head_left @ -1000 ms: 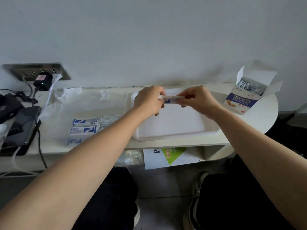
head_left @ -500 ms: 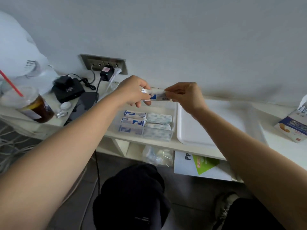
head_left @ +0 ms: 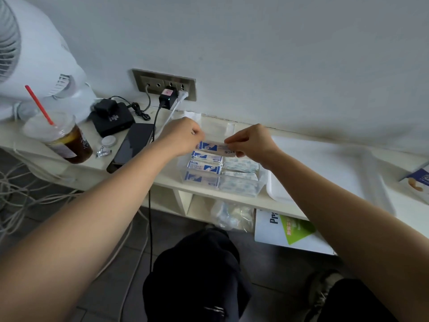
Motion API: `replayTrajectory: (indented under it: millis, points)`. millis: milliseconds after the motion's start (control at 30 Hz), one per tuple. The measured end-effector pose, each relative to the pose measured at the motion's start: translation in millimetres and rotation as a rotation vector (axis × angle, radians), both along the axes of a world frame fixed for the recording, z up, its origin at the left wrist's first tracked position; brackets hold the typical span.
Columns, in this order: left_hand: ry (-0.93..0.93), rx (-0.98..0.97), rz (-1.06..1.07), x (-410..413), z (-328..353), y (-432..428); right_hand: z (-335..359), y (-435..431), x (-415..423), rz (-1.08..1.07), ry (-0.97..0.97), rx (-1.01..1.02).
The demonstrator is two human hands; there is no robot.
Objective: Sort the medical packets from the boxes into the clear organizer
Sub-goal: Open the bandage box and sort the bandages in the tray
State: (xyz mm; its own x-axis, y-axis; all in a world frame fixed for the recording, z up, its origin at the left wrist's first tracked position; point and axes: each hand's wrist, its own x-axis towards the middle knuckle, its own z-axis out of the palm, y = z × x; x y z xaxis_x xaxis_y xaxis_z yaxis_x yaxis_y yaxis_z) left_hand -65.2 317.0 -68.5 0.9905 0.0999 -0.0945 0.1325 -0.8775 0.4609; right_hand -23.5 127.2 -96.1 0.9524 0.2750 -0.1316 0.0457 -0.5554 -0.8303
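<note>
Pinched at its left end by the curled fingers of the left hand [head_left: 183, 135] and at its right end by the fingertips of the right hand [head_left: 250, 142]: a flat blue-and-white paper packet [head_left: 212, 147], held level just above the back of the left column of the clear plastic compartmented organizer [head_left: 262, 176]. Could have gone wrong in three ways. Left of the organizer, could have tipped the lidded plastic cup of dark iced drink with a red straw [head_left: 60, 140] with a careless swing of the left forearm, right beside the black slab phone [head_left: 132, 146] and its leads. Over the organizer, could have dropped the packet askew by loosening one pinch ahead of the other, leaving it propped on the stack of matching blue-and-white packets [head_left: 204, 167] instead of flat. Toward the organizer's right column, could have landed it among the paler white-and-light-blue packets [head_left: 240, 165], spoiling the sort. Underneath it all, a long cream shelf-top [head_left: 162, 177] against a plain pale-grey wall [head_left: 278, 54]. Far left of the organizer, a white plastic fan [head_left: 30, 54]; nearer, a small black box [head_left: 112, 120]; behind and left, a steel wall socket plate [head_left: 164, 84]. Just right of the organizer, a shallow white rectangular tray [head_left: 325, 163]; well right of it, a blue-and-white cardboard box [head_left: 415, 182], cut off by the frame edge. Below the organizer, open cubbies and a grey tiled floor.
</note>
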Motion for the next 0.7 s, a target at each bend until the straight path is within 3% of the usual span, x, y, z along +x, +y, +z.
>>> replayTrajectory:
  millis: [100, 267, 567, 700]
  points:
    - [-0.108, 0.041, 0.135, -5.1, -3.2, 10.8, -3.6, 12.9, -6.8, -0.002, 0.082, -0.067]
    - [0.02, 0.026, 0.112, -11.8, -21.4, 20.0, -21.1, 40.3, -11.6, 0.023, 0.124, -0.168]
    - [-0.009, 0.051, 0.108, -10.0, -26.6, 24.4, -32.9, 44.6, -13.2, 0.078, -0.116, -0.392]
    - [-0.012, 0.199, 0.076, -7.7, -27.4, 22.6, -29.6, 45.9, -16.1, 0.137, -0.15, -0.433]
